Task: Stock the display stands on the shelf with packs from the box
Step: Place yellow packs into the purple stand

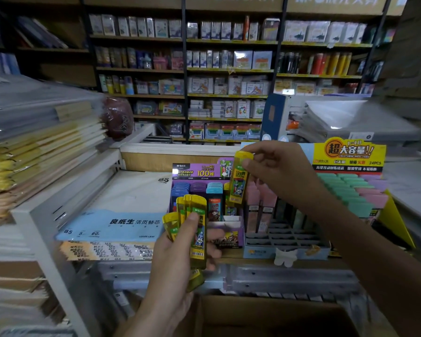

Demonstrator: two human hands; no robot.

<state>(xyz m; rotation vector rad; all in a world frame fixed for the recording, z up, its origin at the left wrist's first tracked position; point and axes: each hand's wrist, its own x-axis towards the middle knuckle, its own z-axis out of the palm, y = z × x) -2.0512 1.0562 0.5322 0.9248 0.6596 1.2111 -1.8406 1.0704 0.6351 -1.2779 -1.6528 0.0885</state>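
Observation:
My left hand grips a fanned bunch of yellow packs in front of the shelf edge. My right hand pinches a single yellow pack by its top, upright above the right side of the purple display stand. That stand holds rows of blue, purple and light-blue packs. A pale-blue stand with pink packs and empty slots sits to its right. The cardboard box lies open below, at the bottom of the view.
A yellow display stand with green and pink packs stands at the right. Loose-leaf paper packs lie left of the purple stand. Wrapped notebooks are stacked at the far left. Stocked shelves fill the background.

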